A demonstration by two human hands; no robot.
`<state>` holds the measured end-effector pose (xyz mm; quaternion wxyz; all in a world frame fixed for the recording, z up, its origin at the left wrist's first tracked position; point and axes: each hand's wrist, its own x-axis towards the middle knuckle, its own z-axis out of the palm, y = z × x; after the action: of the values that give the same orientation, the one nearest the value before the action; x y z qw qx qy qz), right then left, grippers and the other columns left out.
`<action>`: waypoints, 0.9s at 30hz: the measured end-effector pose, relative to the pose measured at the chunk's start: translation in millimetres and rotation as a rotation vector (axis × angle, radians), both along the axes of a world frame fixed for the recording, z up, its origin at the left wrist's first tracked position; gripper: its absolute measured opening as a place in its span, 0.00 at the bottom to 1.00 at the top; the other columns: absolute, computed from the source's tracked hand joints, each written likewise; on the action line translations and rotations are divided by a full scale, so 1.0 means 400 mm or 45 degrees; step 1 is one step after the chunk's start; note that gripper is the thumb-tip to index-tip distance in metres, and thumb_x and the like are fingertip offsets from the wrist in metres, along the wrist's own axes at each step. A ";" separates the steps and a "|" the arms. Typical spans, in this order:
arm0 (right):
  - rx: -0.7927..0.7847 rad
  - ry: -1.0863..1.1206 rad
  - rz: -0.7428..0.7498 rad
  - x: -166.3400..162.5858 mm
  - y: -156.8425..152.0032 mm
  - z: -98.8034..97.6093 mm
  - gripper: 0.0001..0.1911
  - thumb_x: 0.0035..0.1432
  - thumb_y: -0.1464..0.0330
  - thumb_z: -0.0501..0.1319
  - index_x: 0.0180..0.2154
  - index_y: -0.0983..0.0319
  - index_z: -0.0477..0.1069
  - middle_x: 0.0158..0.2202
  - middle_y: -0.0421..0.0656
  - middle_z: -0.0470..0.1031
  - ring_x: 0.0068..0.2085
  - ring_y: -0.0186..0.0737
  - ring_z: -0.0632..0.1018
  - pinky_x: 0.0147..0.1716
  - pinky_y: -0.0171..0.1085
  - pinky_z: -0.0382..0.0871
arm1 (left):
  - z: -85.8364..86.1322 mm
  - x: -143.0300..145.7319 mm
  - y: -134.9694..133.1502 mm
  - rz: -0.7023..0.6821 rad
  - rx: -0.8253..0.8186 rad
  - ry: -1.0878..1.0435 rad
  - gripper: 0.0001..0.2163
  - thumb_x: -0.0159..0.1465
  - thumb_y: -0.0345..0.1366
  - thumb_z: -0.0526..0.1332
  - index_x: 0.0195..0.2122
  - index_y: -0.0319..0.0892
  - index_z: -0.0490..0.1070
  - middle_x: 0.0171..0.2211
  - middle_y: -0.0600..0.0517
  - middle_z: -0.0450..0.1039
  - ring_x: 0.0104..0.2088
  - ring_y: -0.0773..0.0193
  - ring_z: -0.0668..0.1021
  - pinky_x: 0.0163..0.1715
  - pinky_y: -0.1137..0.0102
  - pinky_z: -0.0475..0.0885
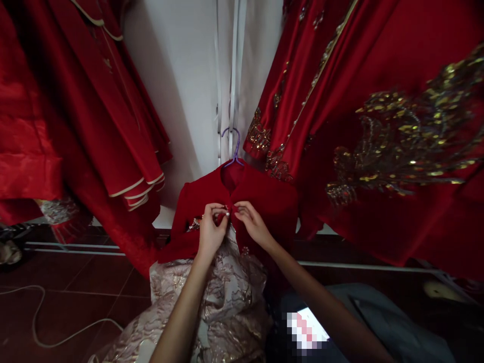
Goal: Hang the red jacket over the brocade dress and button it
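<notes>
A short red jacket (268,201) hangs from a purple hanger (237,146) in the middle of the view, over a pale, shiny patterned dress (234,292). Both hands are at the jacket's front opening, below the collar. My left hand (212,229) pinches a small pearl-like button (227,214) at the edge between thumb and fingers. Close beside it, my right hand (252,222) has its fingertips closed on the red edge of the opposite front panel. Beaded decoration (195,224) shows beside my left hand. Whatever fastening lies between the fingertips is too small to make out.
Red garments (128,126) hang at the left, and red gowns with gold sequins (408,136) at the right. White rack rails (359,267) run low above the dark tiled floor (86,272). A pale cable (38,322) lies at the lower left. A lit screen (308,325) glows at lower right.
</notes>
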<state>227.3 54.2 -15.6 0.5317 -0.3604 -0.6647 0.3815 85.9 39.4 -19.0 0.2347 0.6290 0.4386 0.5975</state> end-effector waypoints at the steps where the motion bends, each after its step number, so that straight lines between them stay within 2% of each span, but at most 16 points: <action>1: -0.026 0.015 0.027 0.004 -0.005 -0.004 0.11 0.55 0.66 0.52 0.42 0.59 0.65 0.39 0.41 0.71 0.43 0.36 0.73 0.44 0.37 0.66 | -0.006 -0.002 0.000 0.024 -0.002 -0.060 0.10 0.56 0.30 0.57 0.40 0.42 0.60 0.34 0.51 0.72 0.37 0.66 0.76 0.41 0.69 0.69; 4: -0.031 0.021 0.048 0.010 -0.021 -0.007 0.13 0.56 0.64 0.54 0.44 0.58 0.66 0.42 0.43 0.72 0.44 0.36 0.73 0.45 0.38 0.67 | -0.011 -0.005 -0.004 0.017 -0.053 -0.037 0.06 0.57 0.32 0.57 0.35 0.41 0.64 0.34 0.51 0.73 0.36 0.66 0.76 0.39 0.70 0.70; 8: 0.008 -0.029 -0.039 0.005 -0.033 -0.001 0.15 0.53 0.61 0.60 0.43 0.59 0.67 0.41 0.44 0.73 0.40 0.37 0.75 0.39 0.37 0.71 | 0.006 -0.012 -0.018 0.005 -0.100 0.106 0.06 0.57 0.33 0.57 0.35 0.41 0.68 0.33 0.52 0.75 0.33 0.66 0.76 0.36 0.71 0.71; 13: 0.114 -0.017 -0.230 -0.009 -0.043 0.010 0.12 0.53 0.61 0.61 0.38 0.61 0.69 0.37 0.45 0.76 0.38 0.38 0.77 0.35 0.36 0.72 | 0.042 -0.025 -0.045 0.024 -0.023 0.363 0.05 0.58 0.34 0.57 0.34 0.42 0.70 0.33 0.52 0.75 0.33 0.66 0.76 0.37 0.71 0.70; 19: 0.230 -0.022 -0.401 -0.021 -0.066 0.019 0.12 0.53 0.62 0.61 0.38 0.60 0.74 0.39 0.45 0.77 0.38 0.40 0.78 0.34 0.37 0.74 | 0.072 -0.028 -0.052 -0.015 0.046 0.486 0.06 0.58 0.37 0.57 0.35 0.42 0.70 0.32 0.51 0.75 0.31 0.66 0.76 0.36 0.71 0.71; 24: 0.200 -0.023 -0.362 -0.011 -0.067 0.019 0.15 0.52 0.62 0.61 0.42 0.59 0.75 0.43 0.44 0.76 0.42 0.42 0.77 0.36 0.39 0.75 | 0.080 -0.031 -0.043 -0.090 0.045 0.539 0.06 0.58 0.35 0.56 0.35 0.42 0.70 0.33 0.52 0.75 0.32 0.66 0.76 0.36 0.71 0.70; 27: 0.165 0.009 -0.339 -0.003 -0.055 0.014 0.16 0.50 0.62 0.62 0.43 0.59 0.74 0.42 0.45 0.77 0.40 0.42 0.78 0.35 0.39 0.76 | 0.089 -0.033 -0.044 -0.096 0.069 0.621 0.07 0.59 0.34 0.55 0.36 0.43 0.70 0.34 0.51 0.75 0.32 0.66 0.76 0.36 0.72 0.69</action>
<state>226.2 32.2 -10.0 0.6022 -0.4089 -0.6324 0.2650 72.6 21.7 16.6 0.1270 0.7767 0.4422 0.4302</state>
